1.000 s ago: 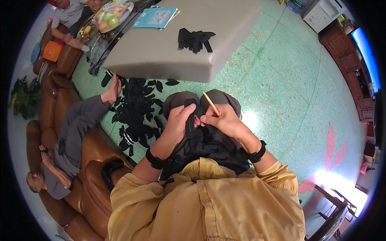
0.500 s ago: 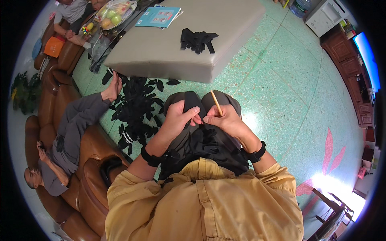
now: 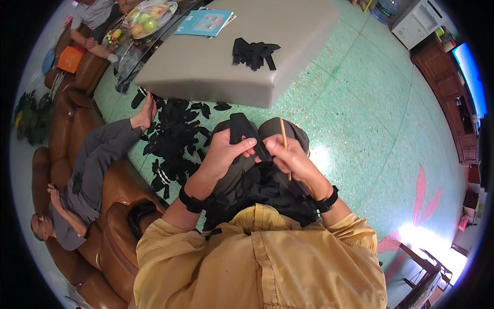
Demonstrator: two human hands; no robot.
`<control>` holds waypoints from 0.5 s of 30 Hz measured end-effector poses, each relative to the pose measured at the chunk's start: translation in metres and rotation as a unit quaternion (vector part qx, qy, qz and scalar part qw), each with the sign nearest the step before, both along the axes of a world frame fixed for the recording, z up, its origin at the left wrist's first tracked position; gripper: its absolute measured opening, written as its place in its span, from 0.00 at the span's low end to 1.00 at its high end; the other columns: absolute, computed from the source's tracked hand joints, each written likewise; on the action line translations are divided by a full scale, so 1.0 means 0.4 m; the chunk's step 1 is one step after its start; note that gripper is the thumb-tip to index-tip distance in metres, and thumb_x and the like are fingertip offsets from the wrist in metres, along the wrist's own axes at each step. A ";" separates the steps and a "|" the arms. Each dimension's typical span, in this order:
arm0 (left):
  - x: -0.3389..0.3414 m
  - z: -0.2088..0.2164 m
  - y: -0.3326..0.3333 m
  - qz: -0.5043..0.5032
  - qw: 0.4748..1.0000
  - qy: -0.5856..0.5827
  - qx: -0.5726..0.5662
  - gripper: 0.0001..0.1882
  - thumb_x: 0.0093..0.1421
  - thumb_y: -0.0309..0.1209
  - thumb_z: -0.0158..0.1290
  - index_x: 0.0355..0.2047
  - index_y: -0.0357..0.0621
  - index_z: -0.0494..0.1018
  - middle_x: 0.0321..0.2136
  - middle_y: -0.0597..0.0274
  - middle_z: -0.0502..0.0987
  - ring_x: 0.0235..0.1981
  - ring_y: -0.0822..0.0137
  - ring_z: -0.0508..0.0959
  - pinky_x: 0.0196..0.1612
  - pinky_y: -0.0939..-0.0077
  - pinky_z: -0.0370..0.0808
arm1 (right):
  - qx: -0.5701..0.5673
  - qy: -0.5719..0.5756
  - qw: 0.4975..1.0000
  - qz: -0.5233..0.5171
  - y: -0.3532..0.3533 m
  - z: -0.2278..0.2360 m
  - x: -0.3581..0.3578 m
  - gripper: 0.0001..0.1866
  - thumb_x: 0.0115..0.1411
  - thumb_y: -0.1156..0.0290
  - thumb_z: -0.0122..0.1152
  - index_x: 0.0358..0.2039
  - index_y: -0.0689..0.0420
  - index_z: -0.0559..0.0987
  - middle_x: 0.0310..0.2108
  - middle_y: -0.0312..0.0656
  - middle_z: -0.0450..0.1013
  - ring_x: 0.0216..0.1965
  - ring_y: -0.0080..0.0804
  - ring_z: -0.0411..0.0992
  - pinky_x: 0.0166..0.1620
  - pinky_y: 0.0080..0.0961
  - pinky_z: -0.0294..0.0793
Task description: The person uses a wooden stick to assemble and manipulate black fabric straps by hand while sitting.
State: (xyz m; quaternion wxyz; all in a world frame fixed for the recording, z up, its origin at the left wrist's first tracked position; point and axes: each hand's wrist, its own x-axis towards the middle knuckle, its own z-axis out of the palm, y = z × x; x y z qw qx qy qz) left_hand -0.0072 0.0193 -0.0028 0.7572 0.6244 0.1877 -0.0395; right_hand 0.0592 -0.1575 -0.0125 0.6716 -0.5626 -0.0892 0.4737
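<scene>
My left hand (image 3: 225,152) is closed on a flat strip of black fabric (image 3: 239,126), thumb on top, above my knees. The strip slants down toward my right hand (image 3: 292,154), whose fingertips are at its lower right edge; whether they pinch it I cannot tell. A thin wooden stick (image 3: 283,132) stands upright through my right hand's grip, showing above and below the fingers. More black fabric (image 3: 262,190) lies bunched in my lap.
Many black fabric pieces (image 3: 175,129) cover the floor at left. Ahead, a beige padded bench (image 3: 206,67) bears a small black pile (image 3: 254,53) and blue booklets (image 3: 205,22). At left, a person (image 3: 92,170) reclines on a brown sofa (image 3: 128,190); another sits far left.
The wooden stick has turned more upright, and its lower end now shows below my right hand. My left hand has tilted the black fabric strip, so more of its flat face shows.
</scene>
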 end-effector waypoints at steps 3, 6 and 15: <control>0.004 -0.004 0.003 -0.001 1.000 -0.015 0.021 0.06 0.54 0.28 0.56 0.26 0.39 0.72 0.20 0.65 0.74 0.22 0.74 0.73 0.28 0.80 0.69 | -0.001 -0.068 0.998 -0.002 0.020 -0.022 -0.021 0.11 0.60 0.65 0.54 0.31 0.61 0.73 0.21 0.36 0.74 0.22 0.15 0.63 0.29 0.15 0.61; 0.004 -0.017 0.007 0.009 0.999 -0.028 -0.022 0.06 0.55 0.29 0.56 0.26 0.40 0.72 0.21 0.65 0.74 0.22 0.75 0.72 0.27 0.82 0.68 | 0.006 -0.093 0.996 -0.006 0.024 -0.020 -0.027 0.09 0.60 0.68 0.53 0.26 0.60 0.73 0.19 0.35 0.73 0.21 0.14 0.62 0.27 0.14 0.59; 0.023 0.013 0.038 0.004 0.992 0.035 -0.125 0.16 0.61 0.38 0.47 0.31 0.34 0.72 0.25 0.57 0.76 0.25 0.69 0.76 0.31 0.79 0.72 | 0.035 -0.013 0.999 -0.038 -0.003 -0.046 -0.034 0.09 0.59 0.69 0.56 0.24 0.58 0.74 0.15 0.34 0.70 0.12 0.12 0.53 0.16 0.12 0.47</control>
